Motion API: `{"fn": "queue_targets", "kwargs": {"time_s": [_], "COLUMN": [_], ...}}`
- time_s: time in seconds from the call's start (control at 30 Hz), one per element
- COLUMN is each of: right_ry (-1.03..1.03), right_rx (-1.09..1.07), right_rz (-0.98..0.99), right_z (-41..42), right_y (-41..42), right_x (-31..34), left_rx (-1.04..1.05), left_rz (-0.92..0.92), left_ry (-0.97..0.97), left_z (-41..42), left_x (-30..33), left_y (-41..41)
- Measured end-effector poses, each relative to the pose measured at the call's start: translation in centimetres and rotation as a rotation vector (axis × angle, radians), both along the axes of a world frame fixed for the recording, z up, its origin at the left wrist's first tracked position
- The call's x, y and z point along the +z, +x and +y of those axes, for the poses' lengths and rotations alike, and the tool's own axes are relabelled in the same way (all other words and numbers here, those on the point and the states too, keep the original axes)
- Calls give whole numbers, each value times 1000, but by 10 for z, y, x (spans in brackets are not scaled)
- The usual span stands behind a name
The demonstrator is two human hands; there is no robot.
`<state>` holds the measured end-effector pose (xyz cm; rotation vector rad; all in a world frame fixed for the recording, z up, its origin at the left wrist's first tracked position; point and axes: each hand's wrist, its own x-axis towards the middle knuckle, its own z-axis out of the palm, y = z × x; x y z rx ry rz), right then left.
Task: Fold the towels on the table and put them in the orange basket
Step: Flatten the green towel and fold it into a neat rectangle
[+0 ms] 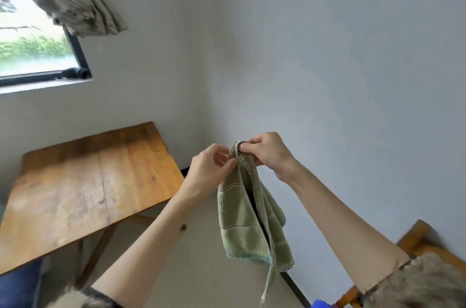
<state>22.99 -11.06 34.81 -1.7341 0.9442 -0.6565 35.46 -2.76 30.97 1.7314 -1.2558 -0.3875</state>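
A light green towel [242,229] hangs in the air to the right of the wooden table [83,181], folded lengthwise with a loose cord dangling below it. My right hand [267,154] pinches its top edge from the right. My left hand [209,169] pinches the same top edge from the left, right beside the other hand. No towel shows on the tabletop, and no orange basket is in view.
White walls meet in a corner behind the towel. A window [37,55] is at the upper left with a grey striped cloth [75,2] hanging by it. A wooden piece of furniture [416,244] stands at the lower right. A blue object [320,304] shows at the bottom edge.
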Motion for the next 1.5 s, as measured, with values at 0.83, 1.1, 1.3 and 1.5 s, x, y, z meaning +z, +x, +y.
{"fn": "queue_targets", "kwargs": {"time_s": [0.83, 1.1, 1.3, 1.5], "right_ry": [-289, -191, -158, -292], "right_rx": [255, 283, 387, 536], "right_rz": [65, 213, 283, 469], "right_z": [63, 18, -39, -98], "right_y": [460, 549, 602, 672], "right_x": [-70, -130, -150, -160], "left_rx": [443, 512, 565, 498], "left_rz": [-225, -105, -85, -101], "left_ry": [-51, 0, 272, 627], "left_z": [115, 97, 73, 43], "left_x": [10, -14, -57, -116], "left_y": [413, 522, 613, 679]}}
